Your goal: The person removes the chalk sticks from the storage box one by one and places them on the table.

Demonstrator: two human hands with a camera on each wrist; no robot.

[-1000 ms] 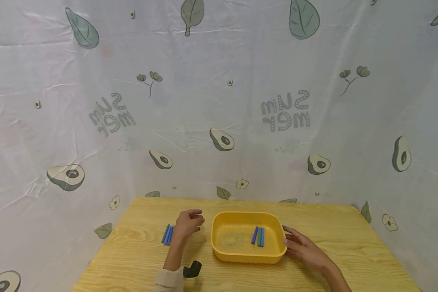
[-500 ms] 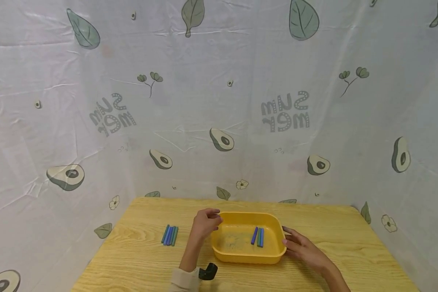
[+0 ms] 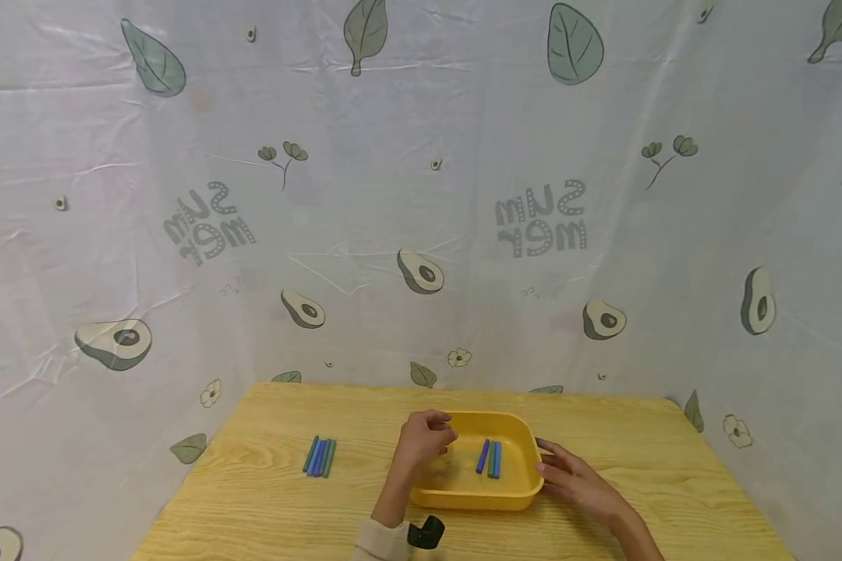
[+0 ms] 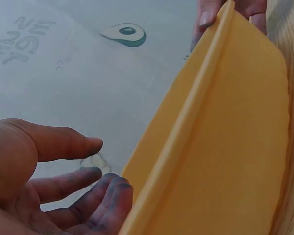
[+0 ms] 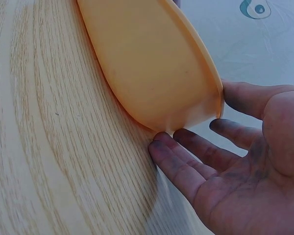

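A yellow plastic tray (image 3: pixel 479 502) stands on the wooden table. Three slim sticks like chalk (image 3: pixel 490 460), purple, green and blue, lie inside it, right of the middle. Over the tray's left end hovers my left hand (image 3: pixel 423 438), its fingers loosely bent; in the left wrist view the thumb and fingers are apart with nothing between them. My right hand (image 3: pixel 581 485) rests against the tray's right end, thumb at the rim and relaxed fingertips along the outer wall. Dark smudges mark the fingertips (image 5: pixel 159 144). My left hand hides part of the tray's left side.
Several blue and green sticks (image 3: pixel 319 457) lie side by side on the table (image 3: pixel 281 506), left of the tray. A pale sheet (image 3: pixel 365 202) printed with avocados and leaves hangs behind the table and along its sides.
My left hand has moved right, from beside the loose sticks to above the tray's left end, uncovering those sticks. The right hand has stayed at the tray. The head view has shifted slightly.
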